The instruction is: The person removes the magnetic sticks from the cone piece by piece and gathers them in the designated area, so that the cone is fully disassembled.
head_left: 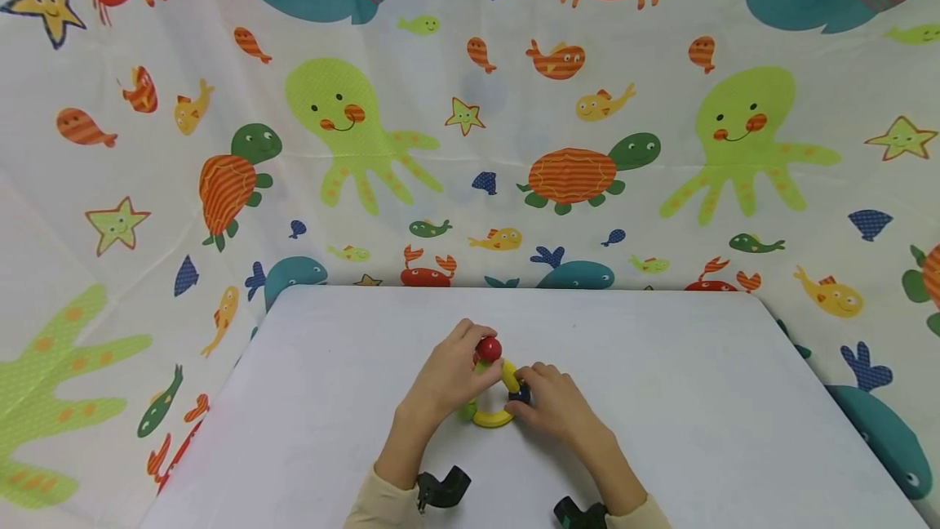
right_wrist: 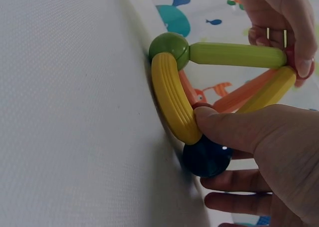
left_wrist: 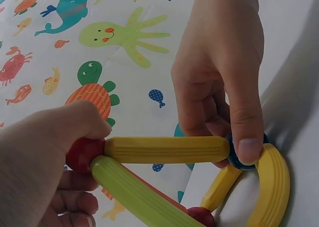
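A toy frame of ribbed rods and balls stands on the white tabletop between both hands. My left hand (head_left: 451, 370) pinches the red ball (head_left: 489, 348) at its top. My right hand (head_left: 554, 402) grips the dark blue ball (right_wrist: 207, 157), low on the right. A straight yellow rod (left_wrist: 167, 149) joins these two balls. From the red ball a light green rod (right_wrist: 238, 55) runs to a green ball (right_wrist: 169, 48). A curved yellow rod (right_wrist: 172, 97) links the green and blue balls along the table. Behind, orange rods (right_wrist: 249, 91) meet a second red ball (left_wrist: 201, 217), partly hidden.
The white tabletop (head_left: 661, 349) ends at a far edge, against a hanging cloth (head_left: 411, 121) printed with sea animals. Black wrist devices sit by the left sleeve (head_left: 385, 504) and the right sleeve (head_left: 639, 513).
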The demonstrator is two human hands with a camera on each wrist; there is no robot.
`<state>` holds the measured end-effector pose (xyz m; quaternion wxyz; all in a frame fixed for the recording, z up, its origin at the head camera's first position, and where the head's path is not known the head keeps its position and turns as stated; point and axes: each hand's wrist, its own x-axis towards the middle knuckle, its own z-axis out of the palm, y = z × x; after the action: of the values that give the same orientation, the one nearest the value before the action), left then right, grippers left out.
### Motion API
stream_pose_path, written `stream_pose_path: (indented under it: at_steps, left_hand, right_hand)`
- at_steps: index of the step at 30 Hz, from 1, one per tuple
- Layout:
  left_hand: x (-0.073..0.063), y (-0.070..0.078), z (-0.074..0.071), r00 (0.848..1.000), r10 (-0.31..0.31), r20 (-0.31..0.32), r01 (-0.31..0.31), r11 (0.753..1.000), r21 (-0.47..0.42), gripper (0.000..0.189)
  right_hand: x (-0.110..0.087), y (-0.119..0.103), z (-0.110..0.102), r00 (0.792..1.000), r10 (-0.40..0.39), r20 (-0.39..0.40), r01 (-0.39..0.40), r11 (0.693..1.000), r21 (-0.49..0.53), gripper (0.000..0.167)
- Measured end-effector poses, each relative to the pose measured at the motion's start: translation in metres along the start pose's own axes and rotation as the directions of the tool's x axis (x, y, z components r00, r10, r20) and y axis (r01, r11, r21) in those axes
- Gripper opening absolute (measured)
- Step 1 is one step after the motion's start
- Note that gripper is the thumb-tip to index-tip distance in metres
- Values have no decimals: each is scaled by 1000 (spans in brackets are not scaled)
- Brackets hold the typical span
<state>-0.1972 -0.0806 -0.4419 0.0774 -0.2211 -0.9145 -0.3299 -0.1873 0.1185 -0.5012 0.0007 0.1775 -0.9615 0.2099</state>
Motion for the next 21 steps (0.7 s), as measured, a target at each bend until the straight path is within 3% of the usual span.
stream_pose_path:
  at_steps: [21]
  left_hand:
    - [1,-5,6,996,-46,73,52,996,-69,37]
  right_hand:
    - [0,2,0,1000,-14,4,14,999,49,44]
